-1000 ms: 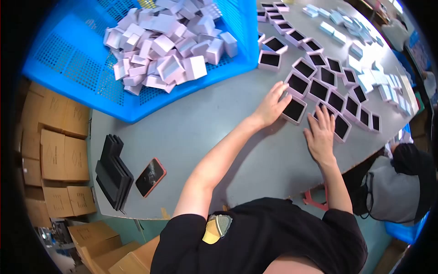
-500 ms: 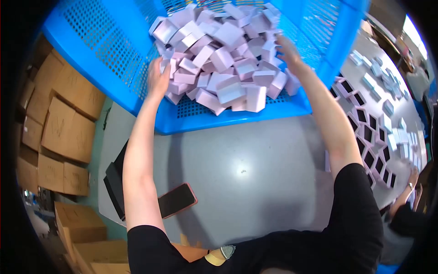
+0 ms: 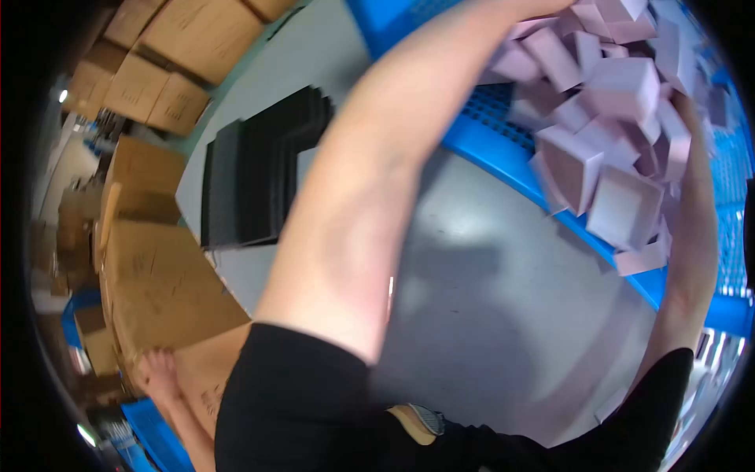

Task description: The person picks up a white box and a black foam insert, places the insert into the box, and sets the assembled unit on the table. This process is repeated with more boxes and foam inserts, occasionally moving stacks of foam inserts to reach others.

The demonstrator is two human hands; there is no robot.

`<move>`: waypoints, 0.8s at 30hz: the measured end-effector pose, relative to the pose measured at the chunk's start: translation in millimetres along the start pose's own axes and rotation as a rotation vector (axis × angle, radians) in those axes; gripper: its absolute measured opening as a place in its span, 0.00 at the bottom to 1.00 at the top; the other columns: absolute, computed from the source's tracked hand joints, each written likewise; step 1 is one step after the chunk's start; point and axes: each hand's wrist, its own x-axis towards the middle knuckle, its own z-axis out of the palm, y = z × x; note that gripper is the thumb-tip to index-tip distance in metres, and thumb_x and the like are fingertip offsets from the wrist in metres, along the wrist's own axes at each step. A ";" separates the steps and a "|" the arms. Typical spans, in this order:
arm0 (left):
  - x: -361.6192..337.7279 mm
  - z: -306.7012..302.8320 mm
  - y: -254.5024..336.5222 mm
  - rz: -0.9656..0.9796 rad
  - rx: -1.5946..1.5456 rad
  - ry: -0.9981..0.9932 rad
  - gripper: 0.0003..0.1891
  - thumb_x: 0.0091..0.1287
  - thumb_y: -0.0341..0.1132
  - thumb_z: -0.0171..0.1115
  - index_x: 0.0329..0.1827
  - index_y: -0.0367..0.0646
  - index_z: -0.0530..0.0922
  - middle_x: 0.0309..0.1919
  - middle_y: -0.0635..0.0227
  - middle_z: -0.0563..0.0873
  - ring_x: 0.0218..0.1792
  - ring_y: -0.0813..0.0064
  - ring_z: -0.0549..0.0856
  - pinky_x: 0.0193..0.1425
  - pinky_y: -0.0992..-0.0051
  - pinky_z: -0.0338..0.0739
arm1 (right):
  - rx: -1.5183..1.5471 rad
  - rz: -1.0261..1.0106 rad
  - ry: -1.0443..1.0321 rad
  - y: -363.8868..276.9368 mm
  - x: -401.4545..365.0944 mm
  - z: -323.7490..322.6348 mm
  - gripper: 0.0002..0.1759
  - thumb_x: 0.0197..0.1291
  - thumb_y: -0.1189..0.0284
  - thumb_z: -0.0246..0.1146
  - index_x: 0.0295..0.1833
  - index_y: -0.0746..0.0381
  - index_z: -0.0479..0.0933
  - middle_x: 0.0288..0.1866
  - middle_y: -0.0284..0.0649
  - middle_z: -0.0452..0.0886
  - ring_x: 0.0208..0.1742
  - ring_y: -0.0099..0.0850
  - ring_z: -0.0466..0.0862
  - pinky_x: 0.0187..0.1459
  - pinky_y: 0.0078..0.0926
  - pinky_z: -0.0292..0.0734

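A heap of small pale pink-lilac boxes point(image 3: 621, 86) fills the blue plastic basket point(image 3: 503, 161) at the upper right. My left hand point(image 3: 543, 8) reaches to the near side of the heap at the top edge of the view; its fingers are cut off or out of sight. Along the right side of the heap, my right hand point(image 3: 686, 110) is against the boxes, with its fingers hidden behind them. Whether either hand grips a box does not show.
Black sheets point(image 3: 267, 165) are stacked on the grey table point(image 3: 472, 315) beyond my left forearm. Brown cartons point(image 3: 165, 275) stand along the left. At the lower left, another person's hand point(image 3: 161, 374) rests at an open carton flap point(image 3: 212, 370).
The view has swung and tilted, so the basket now lies at the upper right. Another person's hand has come into sight at the lower left. My hands remain at the heap.
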 end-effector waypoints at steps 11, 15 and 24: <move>-177.7 5.3 78.6 0.067 -0.137 -0.235 0.22 0.72 0.45 0.58 0.63 0.41 0.76 0.59 0.59 0.81 0.61 0.66 0.79 0.64 0.67 0.72 | -0.682 -0.060 -0.383 -22.8 -150.3 47.4 0.25 0.69 0.57 0.56 0.63 0.63 0.77 0.54 0.37 0.82 0.54 0.25 0.79 0.56 0.25 0.73; -188.7 -6.0 91.6 0.311 -0.001 -0.153 0.19 0.70 0.38 0.60 0.61 0.41 0.77 0.61 0.59 0.80 0.62 0.62 0.79 0.67 0.68 0.71 | -0.903 -0.241 -0.273 -28.4 -147.7 9.7 0.22 0.66 0.60 0.62 0.59 0.62 0.80 0.54 0.37 0.84 0.51 0.29 0.83 0.55 0.27 0.76; -242.9 -160.7 98.1 -0.153 -0.110 -0.349 0.20 0.67 0.37 0.61 0.60 0.38 0.78 0.55 0.50 0.83 0.58 0.62 0.80 0.61 0.68 0.74 | -0.801 -0.269 -0.442 -115.6 -349.5 60.0 0.14 0.68 0.75 0.59 0.56 0.68 0.79 0.56 0.40 0.82 0.58 0.29 0.80 0.62 0.25 0.71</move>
